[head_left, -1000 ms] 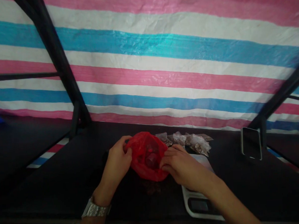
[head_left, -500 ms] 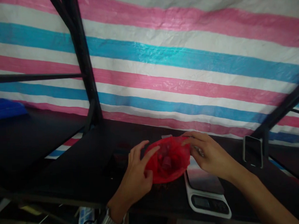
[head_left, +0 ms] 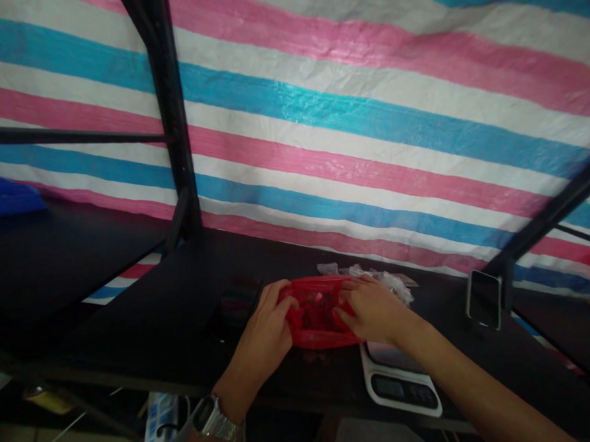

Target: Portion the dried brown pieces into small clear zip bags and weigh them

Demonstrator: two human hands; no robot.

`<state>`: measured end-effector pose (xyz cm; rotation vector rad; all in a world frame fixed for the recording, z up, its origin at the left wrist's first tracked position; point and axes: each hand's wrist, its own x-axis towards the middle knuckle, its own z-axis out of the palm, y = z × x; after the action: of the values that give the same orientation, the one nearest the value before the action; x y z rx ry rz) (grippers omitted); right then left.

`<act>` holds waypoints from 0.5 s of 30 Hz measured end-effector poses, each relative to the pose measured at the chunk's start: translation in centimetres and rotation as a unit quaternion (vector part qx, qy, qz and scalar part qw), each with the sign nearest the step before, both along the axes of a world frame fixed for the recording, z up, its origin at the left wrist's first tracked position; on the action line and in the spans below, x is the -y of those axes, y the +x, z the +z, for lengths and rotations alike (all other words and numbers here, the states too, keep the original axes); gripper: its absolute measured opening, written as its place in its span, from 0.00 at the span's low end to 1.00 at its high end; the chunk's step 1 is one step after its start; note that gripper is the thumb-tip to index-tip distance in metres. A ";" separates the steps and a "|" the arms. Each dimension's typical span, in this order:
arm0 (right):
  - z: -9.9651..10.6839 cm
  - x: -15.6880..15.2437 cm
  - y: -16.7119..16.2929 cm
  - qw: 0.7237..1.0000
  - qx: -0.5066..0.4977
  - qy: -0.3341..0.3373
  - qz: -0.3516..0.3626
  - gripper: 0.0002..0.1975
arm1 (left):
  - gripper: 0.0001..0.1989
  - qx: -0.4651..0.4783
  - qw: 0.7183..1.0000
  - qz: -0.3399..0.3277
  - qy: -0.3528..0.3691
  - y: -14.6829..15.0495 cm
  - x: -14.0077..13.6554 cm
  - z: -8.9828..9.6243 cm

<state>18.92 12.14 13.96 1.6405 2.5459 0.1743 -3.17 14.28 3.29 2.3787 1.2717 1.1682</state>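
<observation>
Between my hands a thin red plastic bag (head_left: pixel 325 338) lies on the black shelf with its mouth spread wide. Small dark and reddish items show inside, too dim to name. My left hand (head_left: pixel 273 318), with a metal-banded watch on the wrist, is closed on the bag's left rim, fingers curled over the edge. On the opposite side my right hand (head_left: pixel 371 307) grips the right rim, its fingertips reaching into the mouth. A white digital scale (head_left: pixel 406 396) sits just right of the bag, partly under my right forearm.
Small clear plastic bags (head_left: pixel 400 285) lie in a heap behind my right hand. A phone (head_left: pixel 484 300) leans near the right post. A black metal post (head_left: pixel 174 122) rises at left, before a striped tarp (head_left: pixel 320 134). A blue object (head_left: pixel 7 195) rests far left.
Both hands have tightened on the bag's rim, and its mouth has become flatter and wider. My right hand has moved slightly left and down, uncovering the clear bags behind.
</observation>
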 end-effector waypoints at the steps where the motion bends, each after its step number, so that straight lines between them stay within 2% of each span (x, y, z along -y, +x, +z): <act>1: 0.1 0.0 -0.1 1.000 0.002 0.006 -0.004 0.14 | 0.24 0.008 1.000 0.005 0.007 0.1 0.2 0.3; 6: 0.1 -0.6 -1.3 1.000 -0.013 0.014 -0.003 0.19 | 0.24 0.016 1.000 0.005 0.021 1.4 0.9 1.0; 12: 0.9 0.1 -3.1 0.997 -0.078 0.009 0.017 0.12 | 0.20 0.065 0.998 0.005 0.014 2.1 1.2 1.4; 14: 1.4 1.3 -3.6 0.989 -0.138 0.050 0.006 0.12 | 0.17 0.095 0.994 0.056 0.020 1.5 1.1 1.8; 15: 1.7 2.0 -3.8 0.982 -0.170 0.078 0.002 0.12 | 0.15 0.102 0.989 0.109 0.018 1.0 1.0 2.0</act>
<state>15.09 10.18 15.62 1.8656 2.8473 0.1027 -2.16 13.31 5.29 2.1170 1.4779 1.4650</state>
